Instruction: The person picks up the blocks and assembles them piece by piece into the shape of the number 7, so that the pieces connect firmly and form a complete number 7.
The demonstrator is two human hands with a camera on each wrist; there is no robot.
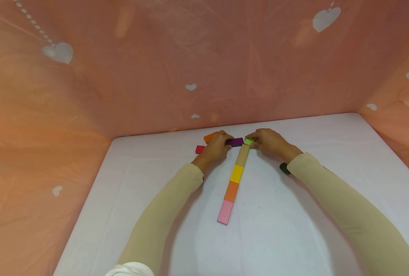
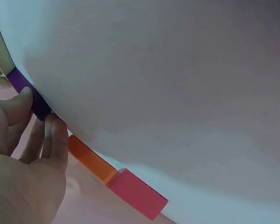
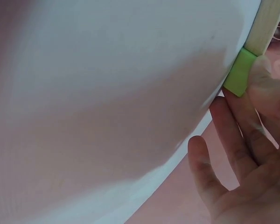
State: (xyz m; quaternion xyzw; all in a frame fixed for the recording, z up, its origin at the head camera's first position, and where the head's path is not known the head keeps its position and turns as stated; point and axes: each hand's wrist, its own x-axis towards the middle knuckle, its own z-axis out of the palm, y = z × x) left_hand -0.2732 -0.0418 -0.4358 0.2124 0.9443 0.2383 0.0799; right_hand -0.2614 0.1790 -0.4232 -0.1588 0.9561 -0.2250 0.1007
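Note:
My left hand [image 1: 215, 148] pinches a purple block [image 1: 236, 142] between thumb and fingers. A light green block [image 1: 249, 141] is pinched by my right hand [image 1: 269, 143], its little finger stretched away in the right wrist view. Both blocks lie at the far end of a straight row on the table. From far to near, that row has a plain wooden block [image 1: 242, 155], a yellow block [image 1: 236, 174], an orange block [image 1: 231, 191] and a pink block [image 1: 225, 212]. In the left wrist view the purple block meets the wooden one's end.
Beyond my left hand lie another orange block [image 1: 209, 137] and a red block [image 1: 199, 149], partly behind the hand in the head view. The white table [image 1: 149, 199] ends at a peach curtain [image 1: 225, 69] with white hearts, which also rises at both sides.

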